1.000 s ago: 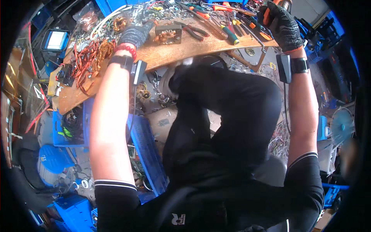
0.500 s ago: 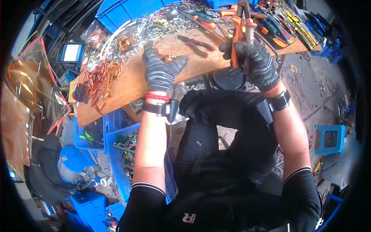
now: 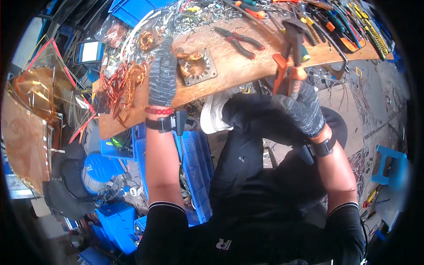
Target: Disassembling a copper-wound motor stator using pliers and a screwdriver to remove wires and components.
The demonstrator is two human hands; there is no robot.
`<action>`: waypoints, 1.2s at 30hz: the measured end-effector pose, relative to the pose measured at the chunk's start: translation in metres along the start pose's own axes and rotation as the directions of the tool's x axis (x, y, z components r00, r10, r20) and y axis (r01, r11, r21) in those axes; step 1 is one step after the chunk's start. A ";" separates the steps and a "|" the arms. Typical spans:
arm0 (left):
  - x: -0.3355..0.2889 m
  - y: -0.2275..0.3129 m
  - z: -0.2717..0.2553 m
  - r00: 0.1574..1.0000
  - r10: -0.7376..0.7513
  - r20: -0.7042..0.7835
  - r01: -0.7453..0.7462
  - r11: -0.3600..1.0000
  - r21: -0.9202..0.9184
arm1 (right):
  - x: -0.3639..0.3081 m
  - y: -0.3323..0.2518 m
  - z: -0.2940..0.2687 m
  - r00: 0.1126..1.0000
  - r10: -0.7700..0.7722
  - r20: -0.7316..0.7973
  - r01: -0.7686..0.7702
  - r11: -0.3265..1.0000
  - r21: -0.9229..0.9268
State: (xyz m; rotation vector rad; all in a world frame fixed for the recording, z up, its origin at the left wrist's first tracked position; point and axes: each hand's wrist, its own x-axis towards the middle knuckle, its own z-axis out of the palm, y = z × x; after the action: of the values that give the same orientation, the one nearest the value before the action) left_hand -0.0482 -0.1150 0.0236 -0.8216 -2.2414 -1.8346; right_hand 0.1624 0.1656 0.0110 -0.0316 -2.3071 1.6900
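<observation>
My left hand [image 3: 162, 75], in a grey-and-black striped knit glove, is at the left of a square metal motor stator [image 3: 211, 73] lying on the wooden table. Its fingers are stretched out and pressed on or beside the part; contact cannot be told. Copper winding [image 3: 191, 56] shows inside the stator's round opening. In the same kind of glove, my right hand [image 3: 304, 108] grips orange-handled cutting pliers [image 3: 297, 74] near the table's front edge, jaws pointing away from me. Red-and-black pliers [image 3: 242, 42] lie between the two hands.
Tangled red and copper wire [image 3: 126, 86] lies at the table's left end. Metal scraps [image 3: 207, 15] cover the back, with hand tools [image 3: 349, 28] at the far right. Below stand a blue crate [image 3: 198, 163] and a blue stool [image 3: 383, 163].
My right hand has drawn the cutting pliers lower and nearer to me. My left hand has turned edge-on at the left, and the stator it covered shows now. The whole view has shifted.
</observation>
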 end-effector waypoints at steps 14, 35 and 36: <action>-0.164 0.056 0.071 0.937 0.156 0.313 -0.129 0.986 -0.105 | -0.034 -0.029 0.049 0.872 0.196 0.448 -0.460 0.637 0.618; -0.189 0.016 0.064 0.896 -0.262 0.358 0.377 0.874 -0.306 | -0.030 -0.025 0.053 0.734 0.242 0.634 -0.428 0.890 0.156; -0.187 0.026 0.066 0.913 -0.290 0.288 0.408 0.679 -0.610 | -0.032 -0.025 0.057 0.707 0.337 0.622 -0.550 0.815 0.184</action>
State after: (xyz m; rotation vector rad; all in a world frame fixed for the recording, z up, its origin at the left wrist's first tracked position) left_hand 0.1374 -0.1112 -0.0503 -0.6600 -1.9079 -2.9499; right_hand 0.1831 0.0989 0.0120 -0.0291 -2.4696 2.6807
